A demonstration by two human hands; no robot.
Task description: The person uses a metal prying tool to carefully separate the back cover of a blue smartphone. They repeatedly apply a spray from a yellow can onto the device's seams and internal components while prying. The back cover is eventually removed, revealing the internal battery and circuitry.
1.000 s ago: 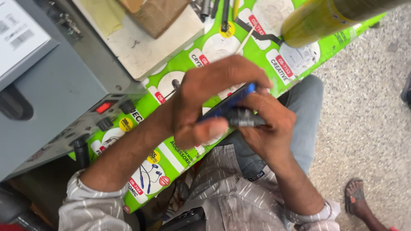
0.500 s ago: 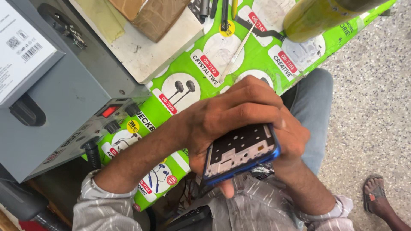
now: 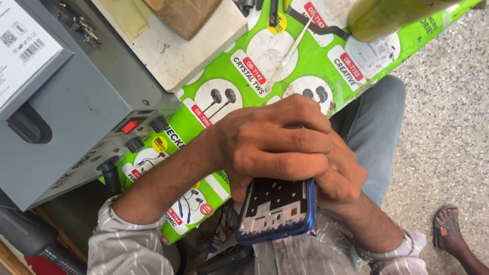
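Now both hands are clasping a blue phone frame [image 3: 277, 210] at lower centre: left hand [image 3: 270, 147] is wrapping over its top, right hand [image 3: 338, 175] is gripping beneath. Since a moment ago the frame is tilting upright, bare inner side facing the camera. Grey rework station [image 3: 66, 117] is sitting at left.

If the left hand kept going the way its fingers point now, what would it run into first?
The left hand lies across the blue phone frame, its fingers pointing at the right hand, which they already overlap. So it would meet that hand at once; beyond lies the jeans-clad leg, though depth is unclear.
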